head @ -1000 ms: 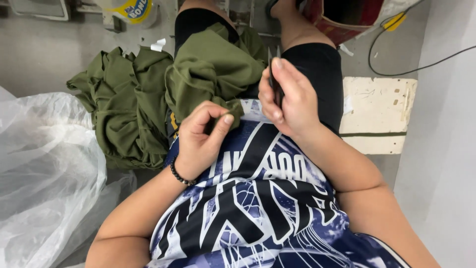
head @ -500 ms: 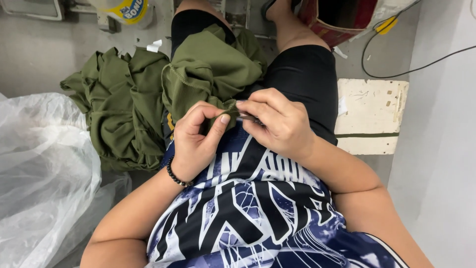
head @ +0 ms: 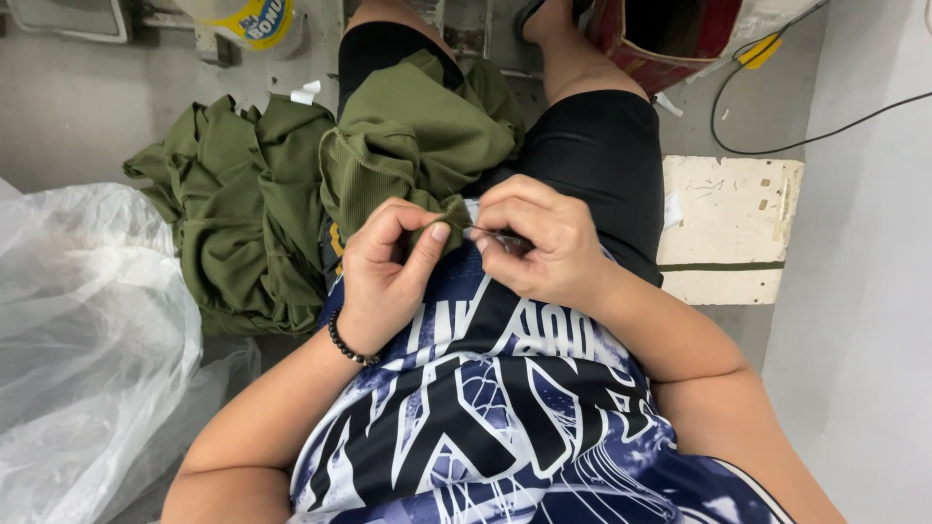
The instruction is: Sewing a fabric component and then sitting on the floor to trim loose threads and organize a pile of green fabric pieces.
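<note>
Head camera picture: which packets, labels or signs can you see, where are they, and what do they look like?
White plastic container with a yellow and blue label: top edge, on the floor beyond the olive green garment pile; rounded.
Small white paper tag: on the floor just above the pile; a little folded strip.
Yellow tag on the black cable: top right, beside the red round bin.
No screens.
</note>
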